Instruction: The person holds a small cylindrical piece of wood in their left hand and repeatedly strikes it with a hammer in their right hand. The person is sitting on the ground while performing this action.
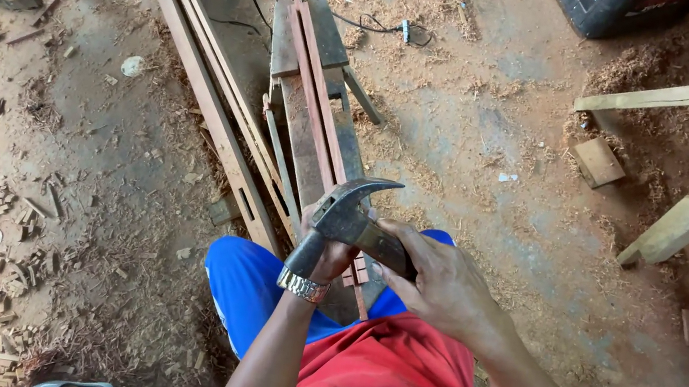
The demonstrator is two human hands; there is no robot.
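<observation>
A claw hammer (pixel 347 217) is held just above the near end of a narrow bench (pixel 312 116). The right hand (pixel 432 279) is wrapped around its handle. The left hand (pixel 333 257), mostly hidden behind the hammerhead, curls closed beneath it; its contents cannot be told. Thin reddish strips (pixel 316 94) lie along the bench, on a sawdust-covered floor (pixel 478 150).
</observation>
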